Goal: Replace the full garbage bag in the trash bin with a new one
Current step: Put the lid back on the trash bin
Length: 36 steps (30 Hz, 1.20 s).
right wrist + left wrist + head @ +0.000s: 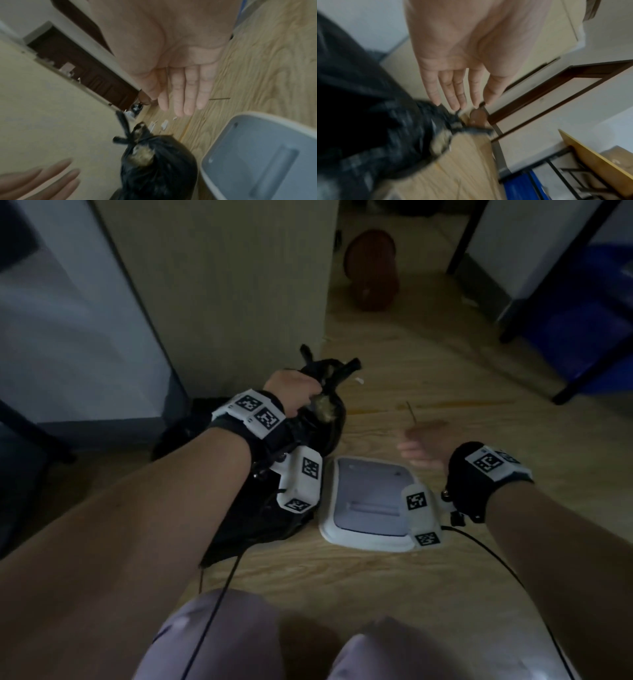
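On the wooden floor, left of centre and close against the beige cabinet, sits the full black garbage bag. Neck is tied: a knot with two twisted tails sticking up and out. Film is thin and glossy, bulging, with pale contents pressing through just below the knot.

Handling, judged: soft and shapeless, slippery on the flanks, probably moderately heavy; film could tear if pinched over a lump. Best hold is the gathered neck at or under the knot, lifted straight up, not the sides.

Left hand: wrist view shows fingers straight and spread over the bag top, fingertips near the knot, gripping nothing. Head view is blurred and makes it look closer to a grasp; I go by the wrist view.

Right hand: flat, fingers extended, hovering above the floor right of the bag, holding nothing.

Just right of the bag, near side, lies a white-rimmed grey bin lid, inner face up. Bin body itself not clearly identifiable. Small white scraps on the floor beyond the knot.
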### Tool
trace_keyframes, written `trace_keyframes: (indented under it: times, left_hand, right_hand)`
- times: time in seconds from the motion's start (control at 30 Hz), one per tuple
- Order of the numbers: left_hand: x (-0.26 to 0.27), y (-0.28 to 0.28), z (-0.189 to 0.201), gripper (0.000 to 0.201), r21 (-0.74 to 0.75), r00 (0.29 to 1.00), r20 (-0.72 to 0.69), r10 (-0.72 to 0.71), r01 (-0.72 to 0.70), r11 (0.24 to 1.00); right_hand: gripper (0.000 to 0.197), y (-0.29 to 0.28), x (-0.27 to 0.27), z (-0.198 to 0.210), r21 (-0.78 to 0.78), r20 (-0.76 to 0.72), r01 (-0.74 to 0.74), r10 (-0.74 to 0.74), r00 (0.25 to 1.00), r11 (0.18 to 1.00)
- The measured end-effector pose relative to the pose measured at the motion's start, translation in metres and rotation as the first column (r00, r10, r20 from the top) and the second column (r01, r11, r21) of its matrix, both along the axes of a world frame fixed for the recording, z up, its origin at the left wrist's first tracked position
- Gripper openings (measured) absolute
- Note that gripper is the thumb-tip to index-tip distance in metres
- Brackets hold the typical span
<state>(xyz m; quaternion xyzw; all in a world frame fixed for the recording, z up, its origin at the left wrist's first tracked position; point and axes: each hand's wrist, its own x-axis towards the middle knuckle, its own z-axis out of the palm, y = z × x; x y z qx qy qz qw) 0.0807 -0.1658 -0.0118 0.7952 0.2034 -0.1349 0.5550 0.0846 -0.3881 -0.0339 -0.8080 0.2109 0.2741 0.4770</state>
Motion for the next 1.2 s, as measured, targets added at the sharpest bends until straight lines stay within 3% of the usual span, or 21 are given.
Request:
trace_keyframes:
  times: [0.07, 0.17, 0.2, 0.27, 0.3, 0.4, 0.5, 0.6, 0.7, 0.77, 0.93, 1.1, 1.2]
  left_hand:
    - [0.008, -0.027, -0.009, 0.008, -0.062, 1.000, -0.028, -0.012, 0.010, 0.998]
    - [0.017, -0.059, -0.033, 0.030, -0.171, 0.986, -0.158, -0.057, 0.029, 0.985]
    - [0.022, -0.066, -0.046, 0.026, -0.173, 0.982, -0.183, -0.046, 0.014, 0.985]
    - [0.033, -0.077, -0.072, 0.009, -0.151, 0.975, -0.221, -0.008, -0.026, 0.988]
    - [0.037, -0.082, -0.083, 0.009, -0.141, 0.971, -0.241, 0.004, -0.039, 0.989]
    - [0.050, -0.094, -0.120, 0.035, -0.103, 0.962, -0.274, 0.015, -0.045, 0.994]
    - [0.058, -0.100, -0.156, 0.019, -0.054, 0.940, -0.341, -0.016, -0.003, 0.999]
    - [0.061, -0.102, -0.185, 0.020, -0.006, 0.910, -0.414, 0.016, -0.020, 1.000]
    - [0.058, -0.102, -0.210, 0.050, 0.029, 0.893, -0.446, 0.053, -0.045, 0.999]
    - [0.057, -0.103, -0.223, 0.056, 0.048, 0.887, -0.463, 0.006, 0.018, 0.999]
    - [0.051, -0.106, -0.227, 0.056, -0.008, 0.859, -0.509, -0.053, 0.056, 0.998]
    - [0.046, -0.114, -0.214, 0.049, -0.053, 0.856, -0.514, -0.058, 0.036, 0.998]
    - [0.044, -0.121, -0.196, 0.050, -0.095, 0.858, -0.506, -0.085, 0.043, 0.995]
  right_hand:
    - [0.040, -0.020, 0.005, -0.006, 0.004, -0.035, 0.014, -0.014, 0.999, 1.000]
    - [0.042, -0.044, 0.011, -0.022, 0.019, -0.076, 0.043, -0.042, 0.996, 0.999]
    - [0.042, -0.051, 0.013, -0.031, 0.020, -0.089, 0.038, -0.036, 0.995, 0.999]
    - [0.040, -0.063, 0.016, -0.053, -0.002, -0.111, 0.030, -0.030, 0.993, 1.000]
    - [0.038, -0.069, 0.017, -0.065, -0.028, -0.092, 0.035, -0.037, 0.995, 0.999]
    - [0.036, -0.086, 0.023, -0.104, -0.112, -0.066, 0.050, -0.058, 0.996, 0.992]
    - [0.037, -0.093, 0.028, -0.135, -0.179, -0.129, 0.005, -0.029, 0.991, 0.984]
    - [0.038, -0.093, 0.030, -0.162, -0.208, -0.178, -0.034, -0.004, 0.984, 0.977]
    - [0.042, -0.089, 0.029, -0.183, -0.185, -0.224, -0.049, 0.006, 0.974, 0.982]
    - [0.046, -0.088, 0.028, -0.194, -0.127, -0.253, -0.028, -0.005, 0.967, 0.992]
    - [0.053, -0.090, 0.026, -0.208, -0.055, -0.267, 0.029, -0.043, 0.963, 0.998]
    - [0.048, -0.094, 0.024, -0.193, -0.076, -0.239, 0.059, -0.075, 0.968, 0.995]
    - [0.057, -0.105, 0.029, -0.182, -0.104, -0.186, 0.050, -0.068, 0.980, 0.993]
